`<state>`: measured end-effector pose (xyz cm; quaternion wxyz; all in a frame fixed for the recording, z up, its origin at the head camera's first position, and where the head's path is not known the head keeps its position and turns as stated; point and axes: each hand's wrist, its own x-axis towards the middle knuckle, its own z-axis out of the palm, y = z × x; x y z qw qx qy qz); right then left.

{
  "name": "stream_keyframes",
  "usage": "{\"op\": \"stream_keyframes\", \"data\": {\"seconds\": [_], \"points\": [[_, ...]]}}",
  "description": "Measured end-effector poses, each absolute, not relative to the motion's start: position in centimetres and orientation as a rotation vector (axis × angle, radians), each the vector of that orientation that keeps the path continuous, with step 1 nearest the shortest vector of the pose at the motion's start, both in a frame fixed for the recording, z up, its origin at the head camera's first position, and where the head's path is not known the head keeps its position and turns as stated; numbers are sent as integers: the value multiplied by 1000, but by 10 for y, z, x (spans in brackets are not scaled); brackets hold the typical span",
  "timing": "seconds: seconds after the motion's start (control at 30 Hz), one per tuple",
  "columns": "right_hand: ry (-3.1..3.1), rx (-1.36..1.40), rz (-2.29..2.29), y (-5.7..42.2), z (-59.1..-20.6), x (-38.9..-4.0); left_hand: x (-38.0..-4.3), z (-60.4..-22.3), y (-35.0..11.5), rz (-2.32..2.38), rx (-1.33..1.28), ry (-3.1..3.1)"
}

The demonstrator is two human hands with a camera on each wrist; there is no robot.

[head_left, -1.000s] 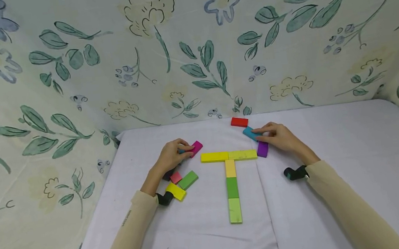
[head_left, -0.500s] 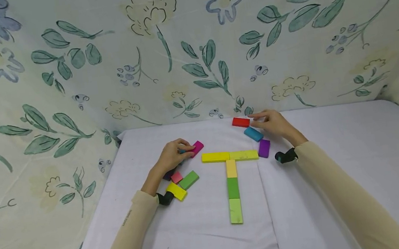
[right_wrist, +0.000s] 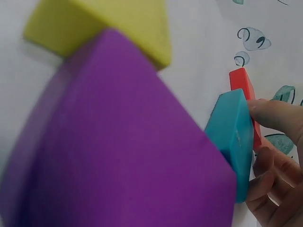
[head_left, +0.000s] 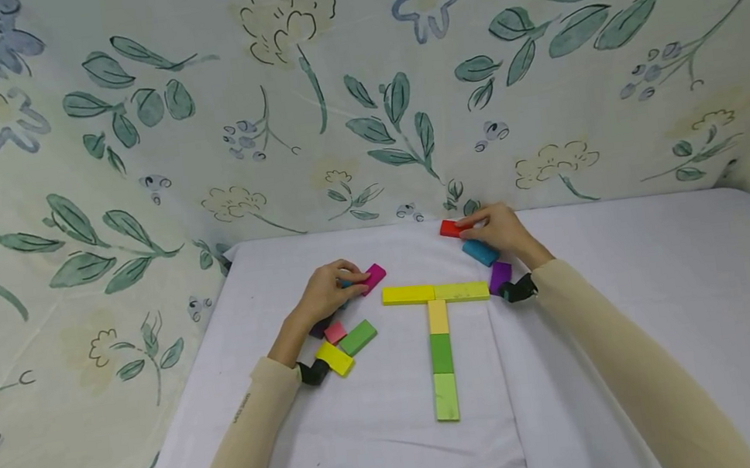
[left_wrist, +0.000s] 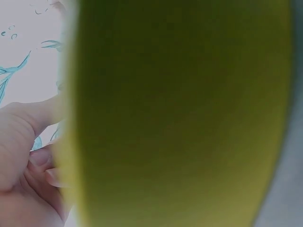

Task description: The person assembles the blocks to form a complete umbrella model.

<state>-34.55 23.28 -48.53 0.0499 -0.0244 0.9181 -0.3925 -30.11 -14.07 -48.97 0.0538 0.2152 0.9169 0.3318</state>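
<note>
My left hand [head_left: 327, 290] pinches the end of a magenta block [head_left: 375, 277] left of a T shape of coloured blocks. In the left wrist view, a yellow block [left_wrist: 180, 113] close to the lens hides most of that hand. At the back of the table, my right hand [head_left: 503, 231] has its thumb and fingers around the right end of a red block [head_left: 449, 229]. Just in front lies a blue block [head_left: 480, 253], and a purple block [right_wrist: 128, 142] follows, near the T's right tip. Part of another blue block shows under the left fingers.
The T has a crossbar of two yellow blocks [head_left: 408, 294] and a stem of a tan block [head_left: 437, 317] and two green blocks [head_left: 441, 354]. Near the left wrist lie pink [head_left: 335, 332], green [head_left: 358, 337] and yellow [head_left: 336, 359] blocks. A floral cloth [head_left: 309, 156] hangs behind.
My right hand has left the blue block, moved back and to the left, and taken hold of the red block. My left hand stays at the magenta block.
</note>
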Motion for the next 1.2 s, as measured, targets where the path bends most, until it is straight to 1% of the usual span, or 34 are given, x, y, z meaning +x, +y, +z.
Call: {"op": "stream_keyframes", "data": {"seconds": [0.27, 0.53, 1.2], "points": [[2844, -113, -1152, 225, -484, -348, -301, -492, -142, 1010, 645, 2791], [2822, -230, -1110, 214, -478, -347, -301, -490, -141, 1004, 668, 2795], [2804, -359, -1017, 216, -475, -338, -299, -490, -141, 1019, 660, 2789]]}}
